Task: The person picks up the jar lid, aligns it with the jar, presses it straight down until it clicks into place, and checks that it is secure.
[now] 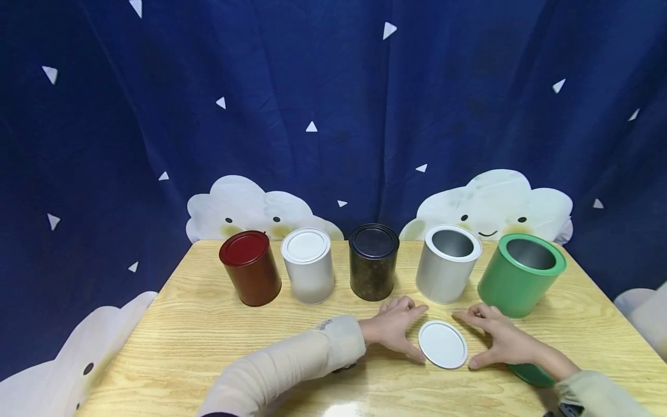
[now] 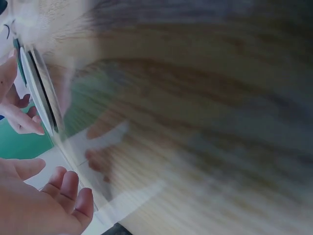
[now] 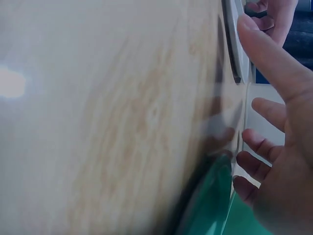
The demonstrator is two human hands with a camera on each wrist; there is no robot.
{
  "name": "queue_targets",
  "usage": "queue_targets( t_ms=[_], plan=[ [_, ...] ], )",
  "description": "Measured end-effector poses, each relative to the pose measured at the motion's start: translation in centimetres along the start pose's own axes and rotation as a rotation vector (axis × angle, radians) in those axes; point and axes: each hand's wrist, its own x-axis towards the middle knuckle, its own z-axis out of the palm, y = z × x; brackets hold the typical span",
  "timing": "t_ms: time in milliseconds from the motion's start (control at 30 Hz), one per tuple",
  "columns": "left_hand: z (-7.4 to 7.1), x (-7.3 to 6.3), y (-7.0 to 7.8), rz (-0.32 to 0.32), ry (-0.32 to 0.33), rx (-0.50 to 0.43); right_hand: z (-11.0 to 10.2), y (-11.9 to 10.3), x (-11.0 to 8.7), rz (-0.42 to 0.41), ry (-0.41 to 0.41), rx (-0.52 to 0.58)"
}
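A round white lid (image 1: 443, 346) lies on the table between my two hands in the head view. To its left is my left hand (image 1: 394, 329), thumb and fingers spread, with the thumb tip right at the lid's edge. My right hand (image 1: 501, 337) faces it from the other side, its fingers apart and nothing in its grasp. Under the right wrist lies a green lid (image 1: 534, 375), partly hidden by the arm. Seen edge-on in the right wrist view, the white lid (image 3: 238, 44) is close to my right thumb; the green lid (image 3: 210, 200) sits below the fingers.
Along the back of the wooden table (image 1: 193, 324) stand a dark red can (image 1: 254, 278), a white can (image 1: 311, 281) and a black can (image 1: 372, 275), all lidded. Further right are an open white can (image 1: 443, 277) and an open green can (image 1: 508, 289). A blue curtain (image 1: 333, 69) hangs behind.
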Motion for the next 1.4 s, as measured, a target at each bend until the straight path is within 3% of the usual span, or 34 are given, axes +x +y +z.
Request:
queue_targets(
  t_ms=[233, 700, 1100, 1400],
  plan=[
    [0.2, 0.3, 0.4, -0.024, -0.047, 0.049, 0.4, 0.1, 0.1, -0.020, -0.006, -0.035],
    [0.2, 0.6, 1.1, -0.059, -0.081, 0.179, 1.0, -0.1, 0.6, -0.077, 0.021, -0.050],
    [0.7, 0.7, 1.4, -0.043, -0.059, 0.298, 1.1, -0.2, 0.9, -0.081, 0.017, 0.010],
    [0.6, 0.9, 1.1, -0.014, -0.052, 0.265, 1.0, 0.2, 0.9, -0.119, 0.001, 0.070]
  ],
)
